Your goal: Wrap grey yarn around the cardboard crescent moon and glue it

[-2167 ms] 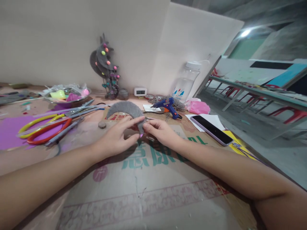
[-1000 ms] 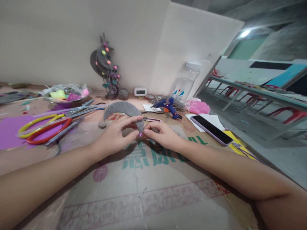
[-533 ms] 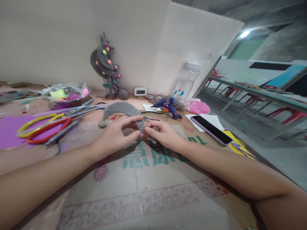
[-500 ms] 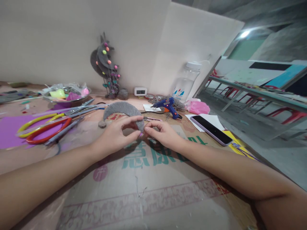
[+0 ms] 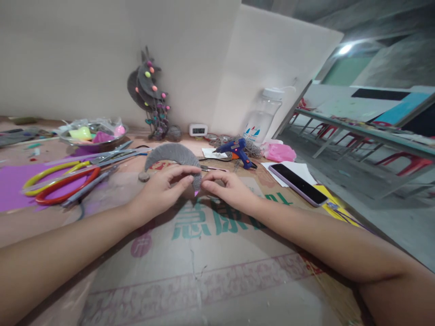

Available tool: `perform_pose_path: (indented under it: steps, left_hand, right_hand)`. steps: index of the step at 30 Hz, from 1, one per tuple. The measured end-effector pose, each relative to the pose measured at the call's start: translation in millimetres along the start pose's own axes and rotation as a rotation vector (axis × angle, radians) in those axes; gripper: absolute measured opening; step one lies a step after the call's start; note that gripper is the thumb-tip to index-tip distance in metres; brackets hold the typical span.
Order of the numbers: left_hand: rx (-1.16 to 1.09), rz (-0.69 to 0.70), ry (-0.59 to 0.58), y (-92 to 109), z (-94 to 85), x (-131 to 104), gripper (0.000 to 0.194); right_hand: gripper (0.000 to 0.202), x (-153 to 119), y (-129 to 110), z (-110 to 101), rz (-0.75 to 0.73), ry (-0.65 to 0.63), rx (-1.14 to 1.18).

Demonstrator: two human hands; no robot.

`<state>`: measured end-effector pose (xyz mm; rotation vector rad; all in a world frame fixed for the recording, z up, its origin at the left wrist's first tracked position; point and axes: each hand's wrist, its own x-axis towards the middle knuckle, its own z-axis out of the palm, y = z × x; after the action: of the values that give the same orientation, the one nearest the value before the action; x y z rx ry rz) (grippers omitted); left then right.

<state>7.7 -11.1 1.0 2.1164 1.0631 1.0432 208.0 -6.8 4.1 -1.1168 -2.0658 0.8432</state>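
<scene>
A crescent wrapped in grey yarn [image 5: 173, 154] arches over the cardboard, its narrow purple tip pointing down toward me. My left hand [image 5: 158, 192] pinches the crescent close to that tip, thumb in front and forefinger along its outer side. Right beside the tip is my right hand [image 5: 229, 188], thumb and fingertips pressed together at the crescent's edge. Whatever those fingertips pinch is too small or too hidden to make out. A small round greyish piece [image 5: 143, 176] lies by the crescent's far left end.
Scissors with red and yellow handles [image 5: 68, 185] lie left, below a metal bowl [image 5: 124, 131]. Beyond my hands are a blue glue gun [image 5: 236, 149], a clock [image 5: 198, 130], a bottle [image 5: 263, 115] and a decorated grey crescent ornament [image 5: 149, 90]. A phone [image 5: 299, 183] lies right.
The crescent's tip has shifted slightly left and shows more of its purple end. My left thumb has moved up along it. My right hand stays pinched beside it.
</scene>
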Motion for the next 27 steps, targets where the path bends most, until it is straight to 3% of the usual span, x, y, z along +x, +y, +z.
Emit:
perform_pose_path:
  steps: [9,23,27]
  left_hand:
    - [0.053,0.031,0.061,-3.2,0.4,1.4,0.021]
    - [-0.022,-0.006,0.001,1.6,0.3,1.1,0.020]
    - [-0.019,-0.014,0.024,1.1,0.3,0.8,0.021]
  right_hand:
    - [0.015,-0.3,-2.2,1.3,-0.048,-0.048,0.013]
    - [0.014,-1.5,2.3,1.1,-0.119,-0.013,-0.061]
    - [0.020,-0.9,0.8,1.2,-0.077,-0.013,-0.016]
